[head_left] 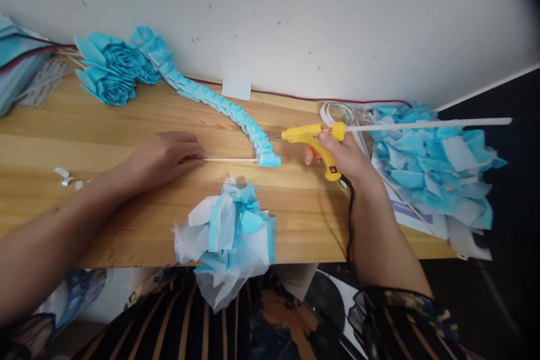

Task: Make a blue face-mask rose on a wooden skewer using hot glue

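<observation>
Your left hand is left of centre with its fingers drawn together on a thin stick, which runs almost level across the frame — its long axis pointing from your fingertips towards the right. At its right end sits the lower end of the pleated blue strip, which curves away to the upper left along the counter.

Your right hand is wrapped around the yellow glue gun, nozzle facing left. The nozzle tip lies just beside that lower end, a little higher in the frame than the stick, so the right hand's tool is nearer to it than your left fingers are. Whether tip and paper touch — you can't tell from this angle.

The stick's left end is hidden by your left hand (so is the exact grip of your fingertips). The strip's upper end merges with the blue paper roses, hard to separate by eye, and the gun's black cord drops out of sight past the counter's edge.
</observation>
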A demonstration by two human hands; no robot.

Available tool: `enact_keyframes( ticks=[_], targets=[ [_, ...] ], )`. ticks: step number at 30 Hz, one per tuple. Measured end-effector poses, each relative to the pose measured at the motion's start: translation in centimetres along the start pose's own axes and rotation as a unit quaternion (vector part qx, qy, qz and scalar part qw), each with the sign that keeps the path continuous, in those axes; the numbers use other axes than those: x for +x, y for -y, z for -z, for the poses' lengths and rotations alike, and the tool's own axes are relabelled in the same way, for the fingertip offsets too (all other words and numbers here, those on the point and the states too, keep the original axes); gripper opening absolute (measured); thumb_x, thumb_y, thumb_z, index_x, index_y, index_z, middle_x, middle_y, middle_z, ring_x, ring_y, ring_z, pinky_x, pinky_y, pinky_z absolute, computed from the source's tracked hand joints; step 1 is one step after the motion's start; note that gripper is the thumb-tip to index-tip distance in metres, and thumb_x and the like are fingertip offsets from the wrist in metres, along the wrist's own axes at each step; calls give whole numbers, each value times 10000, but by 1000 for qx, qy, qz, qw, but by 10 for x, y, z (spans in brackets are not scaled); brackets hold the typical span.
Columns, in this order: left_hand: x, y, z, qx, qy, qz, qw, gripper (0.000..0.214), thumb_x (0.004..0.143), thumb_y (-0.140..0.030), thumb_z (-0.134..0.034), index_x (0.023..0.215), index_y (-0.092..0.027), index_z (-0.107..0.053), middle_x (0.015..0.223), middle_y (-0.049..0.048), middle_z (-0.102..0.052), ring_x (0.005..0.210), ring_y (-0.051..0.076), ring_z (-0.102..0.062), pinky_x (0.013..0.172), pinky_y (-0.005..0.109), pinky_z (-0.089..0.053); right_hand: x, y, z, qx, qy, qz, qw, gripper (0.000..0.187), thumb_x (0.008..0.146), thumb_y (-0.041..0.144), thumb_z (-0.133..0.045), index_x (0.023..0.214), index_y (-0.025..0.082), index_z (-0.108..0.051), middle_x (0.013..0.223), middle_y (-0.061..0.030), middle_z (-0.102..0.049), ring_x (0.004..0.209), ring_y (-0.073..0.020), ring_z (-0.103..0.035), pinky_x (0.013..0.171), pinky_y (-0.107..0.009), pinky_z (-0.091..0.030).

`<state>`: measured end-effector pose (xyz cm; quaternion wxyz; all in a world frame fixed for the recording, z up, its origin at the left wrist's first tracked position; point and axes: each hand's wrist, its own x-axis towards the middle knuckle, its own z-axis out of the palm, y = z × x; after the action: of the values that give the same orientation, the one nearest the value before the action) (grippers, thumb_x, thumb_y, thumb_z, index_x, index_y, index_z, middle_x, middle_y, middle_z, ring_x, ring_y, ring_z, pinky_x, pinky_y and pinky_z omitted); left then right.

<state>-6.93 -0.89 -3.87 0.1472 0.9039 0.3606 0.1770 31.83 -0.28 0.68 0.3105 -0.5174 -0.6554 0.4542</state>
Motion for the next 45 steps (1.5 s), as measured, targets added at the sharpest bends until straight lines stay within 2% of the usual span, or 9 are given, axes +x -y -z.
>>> enact_keyframes(
  ticks=[3, 6, 13, 18, 23, 29, 35, 45],
  targets=[
    [0, 0, 1, 3, -1, -4, 1000, 330, 1059, -352, -473, 913, -181, -714, 892, 60, -690, 810, 196, -645, 718, 290, -449, 4, -4, -7, 58, -26, -15, 998, 628, 785, 865, -607, 812, 241, -672, 693, -56, -701, 630, -199, -651, 611, -348, -532],
    [0, -1, 1, 7, 6, -1, 1000, 329, 1060, -346, -467, 917, -183, -714, 898, 63, -689, 816, 200, -645, 719, 294, -449, 8, -7, -19, 84, -25, -29, 996, 627, 753, 863, -648, 810, 240, -681, 695, -62, -708, 668, -224, -686, 641, -365, -559],
    [0, -2, 1, 5, 13, 3, 1000, 336, 1058, -339, -456, 913, -181, -715, 893, 68, -682, 820, 206, -640, 735, 301, -453, 6, -4, -36, 95, -46, -5, 994, 597, 764, 825, -678, 785, 228, -673, 644, -21, -669, 606, -171, -640, 642, -319, -553],
    [0, -1, 1, 4, 13, 2, 1000, 342, 1057, -344, -458, 905, -177, -715, 886, 68, -676, 813, 200, -632, 734, 292, -449, 4, -1, -38, 87, -59, 1, 994, 595, 793, 807, -668, 712, 219, -630, 576, -5, -625, 540, -132, -568, 564, -272, -491],
    [1, -1, 1, 6, 14, -2, 1000, 340, 1059, -347, -456, 917, -180, -715, 894, 66, -681, 823, 199, -637, 738, 291, -449, 5, -1, -41, 86, -57, -7, 995, 620, 749, 827, -692, 732, 210, -628, 542, 11, -606, 496, -119, -544, 507, -257, -451],
    [1, -2, 2, 0, 17, 5, 1000, 334, 1053, -349, -458, 902, -192, -712, 888, 64, -684, 814, 202, -639, 731, 296, -453, 6, -5, -41, 66, -38, -6, 997, 613, 812, 801, -650, 651, 215, -571, 565, 0, -602, 514, -115, -543, 532, -260, -451],
    [1, -1, 2, 4, 11, -7, 1000, 330, 1057, -349, -463, 910, -191, -712, 887, 61, -691, 809, 200, -645, 721, 294, -455, 4, -8, -40, 17, -32, -22, 999, 625, 844, 823, -580, 656, 228, -555, 565, -8, -580, 522, -133, -515, 510, -275, -415],
    [1, -2, 1, -5, 13, 1, 1000, 329, 1056, -347, -465, 915, -189, -717, 895, 67, -689, 819, 203, -643, 734, 296, -454, 4, -8, -40, 18, -39, -32, 999, 607, 831, 813, -609, 727, 215, -614, 548, 15, -559, 464, -105, -461, 431, -254, -358]
  ],
)
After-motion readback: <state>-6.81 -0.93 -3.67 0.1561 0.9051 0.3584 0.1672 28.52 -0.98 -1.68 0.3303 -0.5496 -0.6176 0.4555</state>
